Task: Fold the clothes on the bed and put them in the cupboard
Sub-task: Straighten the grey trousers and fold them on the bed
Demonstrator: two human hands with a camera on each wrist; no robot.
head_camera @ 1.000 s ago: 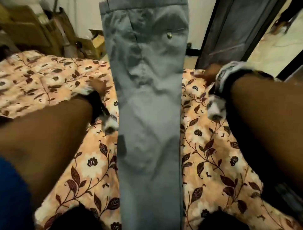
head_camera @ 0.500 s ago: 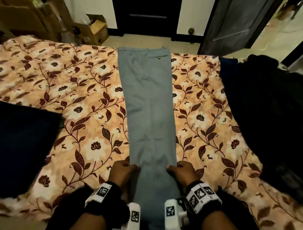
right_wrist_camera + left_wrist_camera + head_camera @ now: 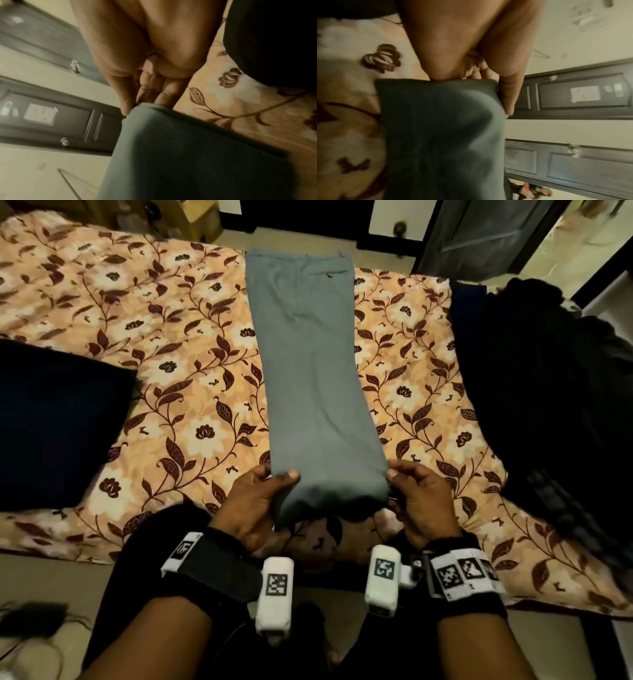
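Grey trousers [image 3: 308,364] lie lengthwise on floral bed [image 3: 191,378], waistband at far edge. L hand [image 3: 260,501] & R hand [image 3: 421,501] each pinch a near corner of the leg end, lifted off bed. Dark clothes pile [image 3: 548,392] to the right.

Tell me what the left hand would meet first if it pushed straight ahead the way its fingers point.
The left hand already pinches the grey trousers, so it would likely just slide along them on the floral bedspread; depth is unclear.

Floral bedspread [image 3: 191,378], dark panelled doors [image 3: 583,94], pale walls [image 3: 556,129], beige floor [image 3: 308,237]
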